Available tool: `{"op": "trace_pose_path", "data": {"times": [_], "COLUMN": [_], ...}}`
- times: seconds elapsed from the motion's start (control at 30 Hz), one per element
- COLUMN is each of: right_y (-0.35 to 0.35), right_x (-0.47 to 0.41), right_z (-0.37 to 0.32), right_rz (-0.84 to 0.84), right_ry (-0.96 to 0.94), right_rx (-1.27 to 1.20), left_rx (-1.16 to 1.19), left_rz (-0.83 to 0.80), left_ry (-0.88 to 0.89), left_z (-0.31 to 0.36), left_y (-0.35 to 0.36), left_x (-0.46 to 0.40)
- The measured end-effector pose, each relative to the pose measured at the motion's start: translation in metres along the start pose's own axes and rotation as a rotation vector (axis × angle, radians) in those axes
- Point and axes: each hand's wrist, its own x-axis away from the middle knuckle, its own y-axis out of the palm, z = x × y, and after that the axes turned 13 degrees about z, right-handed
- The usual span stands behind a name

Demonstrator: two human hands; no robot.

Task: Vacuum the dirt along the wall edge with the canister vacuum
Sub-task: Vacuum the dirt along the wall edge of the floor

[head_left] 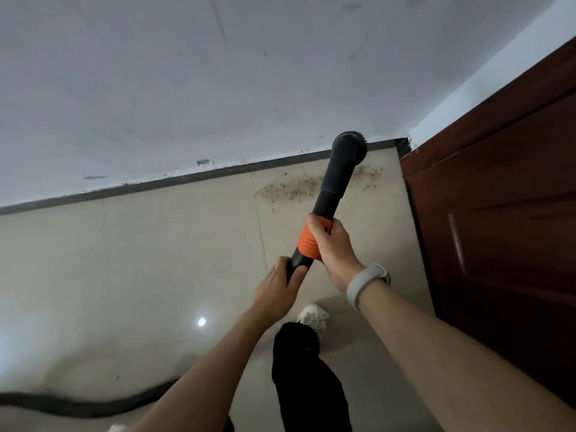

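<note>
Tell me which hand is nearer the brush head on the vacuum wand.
Right. The right hand grips the orange collar, closer up the wand to the brush head; the left hand holds the black tube below it, farther back.

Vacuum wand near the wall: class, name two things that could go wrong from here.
The brush head is up by the baseboard, so it may pass over the dirt lying on the floor. The hose trails by the person's feet and might trip them.
</note>
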Motion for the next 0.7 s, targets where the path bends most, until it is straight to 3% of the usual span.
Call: {"op": "trace_pose_path", "data": {"times": [0.17, 0.37, 0.57, 0.7], "right_y": [0.015, 0.081, 0.134, 0.131], "right_x": [-0.003, 0.005, -0.002, -0.039], "right_z": [-0.013, 0.005, 0.055, 0.076], "right_rz": [-0.040, -0.101, -0.260, -0.352], "right_ry": [0.064, 0.044, 0.089, 0.175], "right_rx": [0.064, 0.125, 0.277, 0.399], "left_rx": [0.048, 0.217, 0.383, 0.399], "left_rz": [0.079, 0.193, 0.331, 0.361], "left_ry": [0.002, -0.093, -0.314, -0.409], "left_z": [-0.002, -0.052, -0.110, -0.111], "left_y": [-0.018, -0.039, -0.012, 0.023], "left_x": [0.002, -0.007, -0.008, -0.022]}}
